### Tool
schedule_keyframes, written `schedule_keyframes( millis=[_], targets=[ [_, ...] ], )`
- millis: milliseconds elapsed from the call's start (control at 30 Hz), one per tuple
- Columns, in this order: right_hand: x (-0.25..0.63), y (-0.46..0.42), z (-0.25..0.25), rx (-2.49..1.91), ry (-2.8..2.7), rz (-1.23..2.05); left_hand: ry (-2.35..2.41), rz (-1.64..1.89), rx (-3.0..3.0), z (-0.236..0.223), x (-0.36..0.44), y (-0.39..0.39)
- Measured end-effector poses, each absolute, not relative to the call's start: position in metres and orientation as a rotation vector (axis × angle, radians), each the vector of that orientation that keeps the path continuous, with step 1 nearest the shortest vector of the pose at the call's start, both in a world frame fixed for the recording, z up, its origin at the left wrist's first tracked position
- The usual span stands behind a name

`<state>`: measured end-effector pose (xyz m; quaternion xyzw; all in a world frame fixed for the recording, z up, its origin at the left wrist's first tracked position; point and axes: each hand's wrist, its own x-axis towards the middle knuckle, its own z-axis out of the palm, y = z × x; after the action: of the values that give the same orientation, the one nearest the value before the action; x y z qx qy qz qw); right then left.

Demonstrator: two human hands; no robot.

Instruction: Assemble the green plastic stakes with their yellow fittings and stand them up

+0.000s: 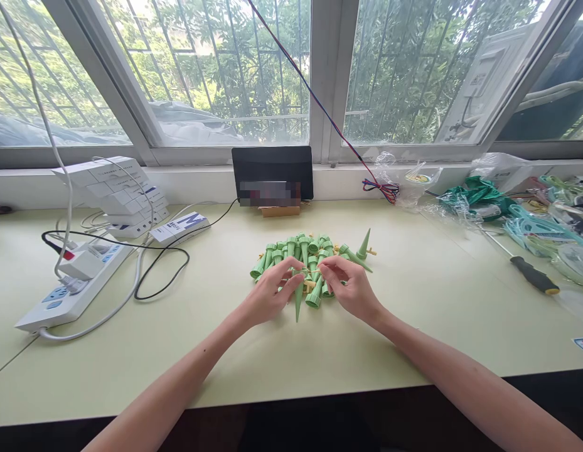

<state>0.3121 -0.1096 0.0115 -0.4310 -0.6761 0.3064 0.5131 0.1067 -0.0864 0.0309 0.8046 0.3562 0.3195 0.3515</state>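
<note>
A pile of green cone-shaped plastic spikes [310, 251] with small yellowish parts lies in the middle of the pale table [319, 351]. My left hand [272, 292] is closed in a pinch on one green spike [299, 300], which points down toward me. My right hand [350, 285] is closed too, its fingertips pinching a small yellowish piece [311, 271] at the spike's wide end. Both hands rest at the near edge of the pile.
A white power strip [74, 282] with plugs and cables lies at the left, beside stacked white boxes [117, 191]. A dark tablet [272, 176] leans at the window sill. A screwdriver [531, 273] and bags of green and teal items [508, 207] fill the right.
</note>
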Motion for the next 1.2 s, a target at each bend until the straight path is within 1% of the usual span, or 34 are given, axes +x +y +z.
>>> schedule_keyframes(
  millis=[200, 367, 533, 1200],
  targets=[
    [0.312, -0.11, 0.011, -0.989, -1.638, 0.693, 0.776, 0.916, 1.654, 0.035, 0.108, -0.083],
    [0.311, -0.111, 0.012, -0.946, -1.64, 0.646, 0.767, 0.928, 1.471, 0.041, 0.108, -0.083],
    [0.311, -0.112, 0.013, -0.919, -1.623, 0.604, 0.894, 0.908, 1.532, 0.039, 0.106, -0.083],
    [0.31, -0.111, 0.01, -0.934, -1.703, 0.555, 0.896, 0.873, 1.604, 0.038, 0.11, -0.088]
  ],
)
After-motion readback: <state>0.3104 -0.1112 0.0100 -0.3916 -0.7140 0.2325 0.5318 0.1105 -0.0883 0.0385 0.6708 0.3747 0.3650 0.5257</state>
